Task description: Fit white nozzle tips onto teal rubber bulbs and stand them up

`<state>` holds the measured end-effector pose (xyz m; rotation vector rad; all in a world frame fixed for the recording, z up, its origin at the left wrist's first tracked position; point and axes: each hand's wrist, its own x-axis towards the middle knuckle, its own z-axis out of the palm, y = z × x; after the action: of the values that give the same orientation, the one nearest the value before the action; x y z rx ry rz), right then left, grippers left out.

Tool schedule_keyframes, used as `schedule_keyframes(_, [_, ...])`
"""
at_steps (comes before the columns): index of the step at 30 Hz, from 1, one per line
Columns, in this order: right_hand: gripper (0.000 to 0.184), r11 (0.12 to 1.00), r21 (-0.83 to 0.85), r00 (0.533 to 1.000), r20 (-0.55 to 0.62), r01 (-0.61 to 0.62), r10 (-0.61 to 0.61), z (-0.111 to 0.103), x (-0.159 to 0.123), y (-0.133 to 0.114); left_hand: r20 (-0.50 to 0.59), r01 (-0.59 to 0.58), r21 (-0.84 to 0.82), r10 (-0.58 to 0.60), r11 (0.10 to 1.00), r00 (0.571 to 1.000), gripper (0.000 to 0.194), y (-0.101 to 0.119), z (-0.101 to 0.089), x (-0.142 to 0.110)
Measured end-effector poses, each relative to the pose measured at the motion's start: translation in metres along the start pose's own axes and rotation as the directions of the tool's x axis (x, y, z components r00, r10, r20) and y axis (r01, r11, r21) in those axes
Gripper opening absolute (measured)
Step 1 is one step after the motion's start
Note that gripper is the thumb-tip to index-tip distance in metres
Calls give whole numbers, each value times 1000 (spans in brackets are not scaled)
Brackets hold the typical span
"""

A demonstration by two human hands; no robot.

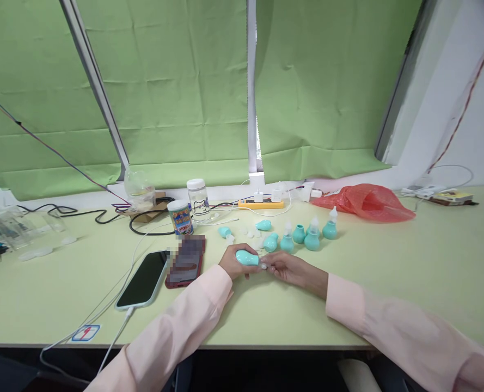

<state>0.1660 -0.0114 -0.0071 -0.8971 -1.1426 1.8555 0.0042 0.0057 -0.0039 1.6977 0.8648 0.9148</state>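
My left hand (234, 263) is wrapped round a teal squeeze bulb (246, 257), which lies on its side with its neck towards the right. At that neck, the fingertips of my right hand (285, 267) pinch a small whitish piece (263, 265), partly hidden by the fingers. Just beyond my hands stand several teal bulb aspirators with clear pointed tips, among them one at the right (330, 228). An open teal bulb (298, 234) without a tip stands between them. Loose teal bulbs (263, 225) and small translucent white parts (250, 232) lie behind my left hand.
Left of my hands are a white-edged phone (144, 279) on a charging cable and a red-cased phone (187, 261). Behind them stand a printed can (181, 218) and a clear jar (198, 200). A yellow power strip (261, 204) and red plastic bag (362, 203) lie farther back.
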Motion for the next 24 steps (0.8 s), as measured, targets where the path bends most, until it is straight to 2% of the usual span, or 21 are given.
schedule_keyframes(2, [8,990,2,989,-32,144,-144,5,-3,0,-50,-40,-10,40,999,998,40,0,2,2])
schedule_keyframes(4, [12,962,-13,960,-64,271,-271,9,-7,1,-55,-84,-22,83,996,995,42,-1,5,2])
schedule_keyframes(8, [16,927,-61,911,-173,369,-374,9,-8,4,63,-164,57,161,985,985,51,0,4,-2])
schedule_keyframes(10, [16,914,-91,883,-236,396,-406,6,-6,5,16,-250,224,253,942,967,48,4,-1,-3])
schedule_keyframes(12, [18,907,-135,866,-269,398,-420,4,-4,5,-104,-299,476,391,827,915,38,9,-11,-1])
schedule_keyframes(14, [20,900,-197,852,-295,388,-432,4,-4,4,-192,-227,712,495,664,848,32,11,-23,3])
schedule_keyframes(15, [21,891,-234,840,-307,389,-447,5,-4,4,-211,-157,795,508,586,835,31,10,-28,5])
schedule_keyframes(17, [22,862,-305,814,-309,405,-492,7,-4,2,-228,-14,891,473,454,851,34,5,-37,10])
schedule_keyframes(19, [22,829,-348,800,-270,438,-535,11,-6,1,-214,63,937,421,345,881,37,-2,-42,15])
schedule_keyframes(22, [23,802,-347,803,-183,487,-567,16,-10,-1,-116,33,977,394,210,912,32,-7,-38,24])
schedule_keyframes(24, [25,777,-355,787,-155,520,-597,18,-12,-2,-49,-13,988,394,155,918,28,-6,-30,35])
